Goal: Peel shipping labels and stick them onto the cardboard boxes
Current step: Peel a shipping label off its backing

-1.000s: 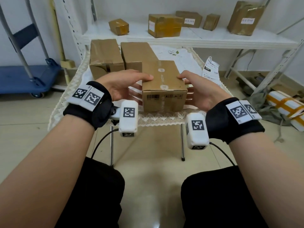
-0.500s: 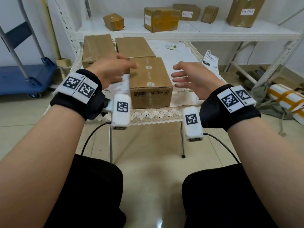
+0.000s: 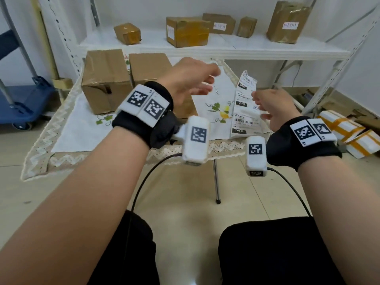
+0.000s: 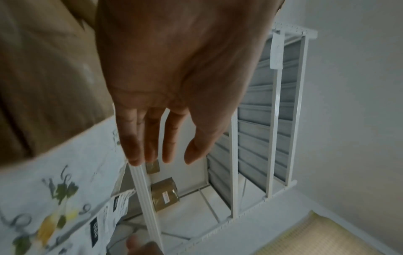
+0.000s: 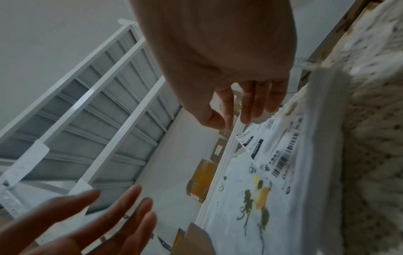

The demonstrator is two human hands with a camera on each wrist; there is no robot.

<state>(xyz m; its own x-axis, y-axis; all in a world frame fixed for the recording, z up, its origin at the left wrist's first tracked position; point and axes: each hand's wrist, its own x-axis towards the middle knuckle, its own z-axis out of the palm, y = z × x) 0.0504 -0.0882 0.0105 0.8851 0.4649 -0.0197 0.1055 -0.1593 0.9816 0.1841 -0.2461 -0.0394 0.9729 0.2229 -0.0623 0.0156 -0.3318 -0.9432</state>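
Both hands hover empty, fingers spread: the left hand [image 3: 189, 79] over the worktop [image 3: 67, 128], the right hand [image 3: 273, 108] just beside the labels [image 3: 245, 105] at its right edge. Best to pin the strip, then lift one corner slowly.

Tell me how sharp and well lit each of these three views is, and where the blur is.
Head view: bright and even, with the left hand fingers slightly smeared and straight shelf lines bowed by the wide lens. Left wrist view: dim, the palm dark, the tablecloth and cardboard box heavily blurred. Right wrist view: dim too, the right hand soft, the label sheet streaked.
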